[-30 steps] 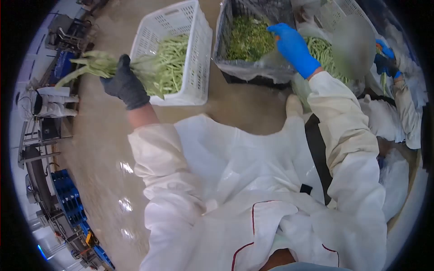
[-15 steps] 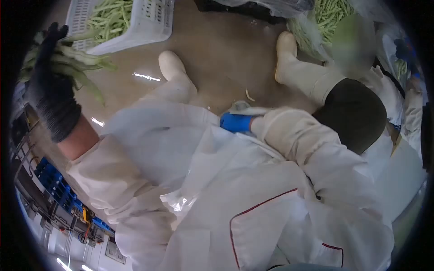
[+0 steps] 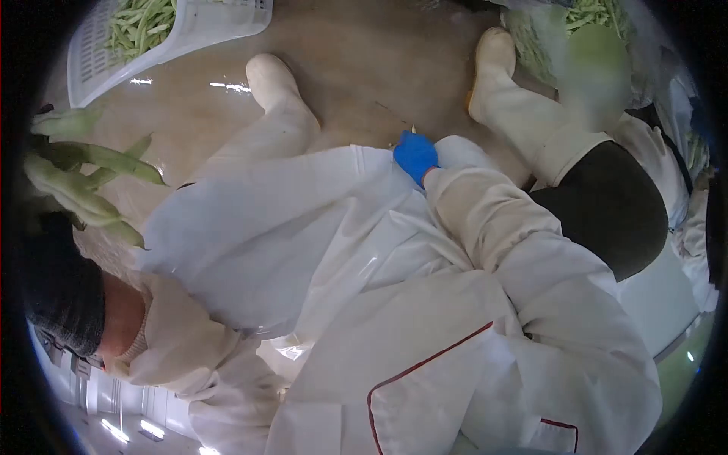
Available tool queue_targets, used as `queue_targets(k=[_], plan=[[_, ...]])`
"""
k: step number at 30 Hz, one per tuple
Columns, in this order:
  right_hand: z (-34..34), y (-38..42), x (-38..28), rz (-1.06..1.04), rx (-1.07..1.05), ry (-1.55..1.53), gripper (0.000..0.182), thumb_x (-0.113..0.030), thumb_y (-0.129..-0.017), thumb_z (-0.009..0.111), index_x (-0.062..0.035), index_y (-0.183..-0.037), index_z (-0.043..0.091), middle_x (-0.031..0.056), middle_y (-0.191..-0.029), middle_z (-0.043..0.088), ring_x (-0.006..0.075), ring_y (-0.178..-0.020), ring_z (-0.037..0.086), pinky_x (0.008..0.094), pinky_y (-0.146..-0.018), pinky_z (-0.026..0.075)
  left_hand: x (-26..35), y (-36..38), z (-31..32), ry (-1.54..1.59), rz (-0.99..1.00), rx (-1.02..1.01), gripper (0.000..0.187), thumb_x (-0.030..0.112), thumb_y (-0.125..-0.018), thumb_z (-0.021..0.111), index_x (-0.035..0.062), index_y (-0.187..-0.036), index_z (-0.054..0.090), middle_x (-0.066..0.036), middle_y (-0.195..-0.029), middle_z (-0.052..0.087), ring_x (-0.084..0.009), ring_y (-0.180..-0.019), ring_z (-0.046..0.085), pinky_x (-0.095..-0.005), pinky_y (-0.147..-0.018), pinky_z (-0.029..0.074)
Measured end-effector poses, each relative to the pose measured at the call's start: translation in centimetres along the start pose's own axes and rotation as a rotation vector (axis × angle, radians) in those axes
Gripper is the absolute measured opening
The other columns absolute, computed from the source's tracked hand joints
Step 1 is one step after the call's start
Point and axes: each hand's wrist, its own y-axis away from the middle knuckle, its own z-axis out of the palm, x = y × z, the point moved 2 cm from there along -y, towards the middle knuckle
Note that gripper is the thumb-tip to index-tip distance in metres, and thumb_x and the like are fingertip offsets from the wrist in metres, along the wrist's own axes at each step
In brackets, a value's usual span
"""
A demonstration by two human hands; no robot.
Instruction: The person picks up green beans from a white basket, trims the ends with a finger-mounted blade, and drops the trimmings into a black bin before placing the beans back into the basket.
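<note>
At the far left, my left hand [image 3: 57, 273] in a black knitted glove is closed on a bunch of broad green beans [image 3: 83, 197]. Its fingers are mostly lost in the dark rim of the view, behind the beans. My right hand [image 3: 415, 158] wears a blue glove and is closed beside my right knee, at the front edge of my white apron [image 3: 250, 227]. A small pale tip shows just above its fingers; what it belongs to is too small to make out.
A white perforated crate [image 3: 220, 26] of green beans stands on the wet brown floor [image 3: 364, 61] at upper left. More beans [image 3: 595, 14] lie in clear plastic at upper right. To my right is a person's dark-covered knee [image 3: 607, 205] and white boot [image 3: 497, 57].
My left hand has come down and back towards me with the beans. My right hand has moved slightly up and right; the greyish thing beside it no longer shows. The crate sits further left in view.
</note>
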Motion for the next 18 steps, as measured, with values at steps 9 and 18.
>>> queue_targets(k=[9, 18], plan=[[-6.4, 1.9, 1.2, 0.098, -0.204, -0.032, 0.037, -0.025, -0.080, 0.056, -0.0132, -0.114, 0.065, 0.0194, -0.107, 0.064, 0.0394, -0.096, 0.063, 0.0487, -0.086, 0.049, 2.0, 2.0, 1.0, -0.049, -0.082, -0.037, 0.039, 0.028, -0.088, 0.056, -0.0023, -0.110, 0.066, -0.023, -0.115, 0.064, -0.0317, -0.100, 0.065, -0.0398, -0.081, 0.056], [-29.1, -6.2, -2.8, -0.264, 0.369, -0.780, 0.036, -0.016, -0.083, 0.053, -0.0147, -0.115, 0.069, 0.0218, -0.103, 0.067, 0.0341, -0.094, 0.066, 0.0378, -0.089, 0.050, 3.5, -0.3, 2.6, -0.202, -0.067, -0.053, 0.036, 0.024, -0.090, 0.055, 0.0002, -0.113, 0.066, -0.020, -0.115, 0.064, -0.0263, -0.102, 0.064, -0.0352, -0.084, 0.053]])
